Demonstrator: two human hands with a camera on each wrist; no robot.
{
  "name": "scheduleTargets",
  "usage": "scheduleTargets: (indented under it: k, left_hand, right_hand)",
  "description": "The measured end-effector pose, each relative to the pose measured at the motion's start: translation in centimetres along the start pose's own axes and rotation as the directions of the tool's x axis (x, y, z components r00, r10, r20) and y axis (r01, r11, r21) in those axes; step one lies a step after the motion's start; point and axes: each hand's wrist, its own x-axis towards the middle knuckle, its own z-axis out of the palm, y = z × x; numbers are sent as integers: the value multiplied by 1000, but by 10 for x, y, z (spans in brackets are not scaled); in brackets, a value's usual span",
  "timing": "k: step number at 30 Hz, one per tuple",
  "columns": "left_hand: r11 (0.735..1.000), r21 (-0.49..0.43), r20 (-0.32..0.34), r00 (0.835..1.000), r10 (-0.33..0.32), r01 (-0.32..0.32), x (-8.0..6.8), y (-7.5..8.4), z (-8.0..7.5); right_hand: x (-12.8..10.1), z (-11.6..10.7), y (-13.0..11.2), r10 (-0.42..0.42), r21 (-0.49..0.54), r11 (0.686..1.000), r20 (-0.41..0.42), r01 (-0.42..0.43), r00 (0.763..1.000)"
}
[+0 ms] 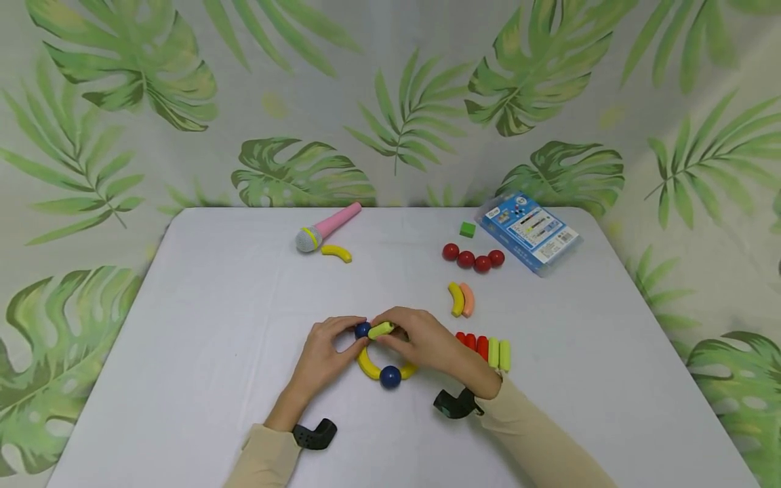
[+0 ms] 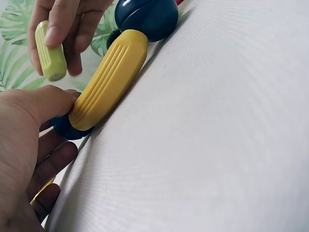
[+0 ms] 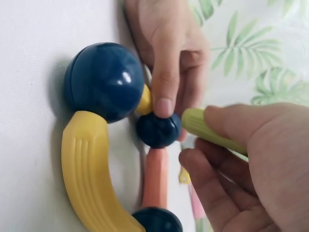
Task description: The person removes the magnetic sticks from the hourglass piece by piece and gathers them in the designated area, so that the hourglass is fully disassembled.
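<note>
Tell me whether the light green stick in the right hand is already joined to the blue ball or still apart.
Apart. The right hand pinches the light green stick, and in the right wrist view a narrow gap shows between its tip and the blue ball held by the left hand.

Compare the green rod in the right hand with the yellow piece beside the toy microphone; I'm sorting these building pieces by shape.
The light green rod is straight; the yellow piece is curved like a banana. The green rod is pinched off the table by the right hand, near a dark blue ball that the left hand touches; the yellow piece lies loose on the table, untouched. Both are short, rounded plastic sticks.
</note>
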Motion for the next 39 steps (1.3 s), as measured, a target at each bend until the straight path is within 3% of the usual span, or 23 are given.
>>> scheduleTargets:
  k: [7,16,21,28,39]
  left_hand:
    - [1000,10,-3,1000,-23,23,-1,0,1]
    - [999,11,-1,999,-50,50,-2,0,2]
    - [999,17,-1,999,-44,44,-1,0,2]
    - [999,5,-6,999,-34,34,0,-1,2]
    - [998,13,6,998,-58,58,0,1,1]
  right_hand:
    - [-18,-11,3,58,44,998,-79,-55,995]
    - [-48,-31,10,13,18,1000,-167,-10,986]
    - [-69,-41,14,64,17,998,-215,-62,975]
    - [-94,-53,27,67,-57,995,-275,-86,959]
    - [-122,-65,38,178,-15,981,-318,-193,931]
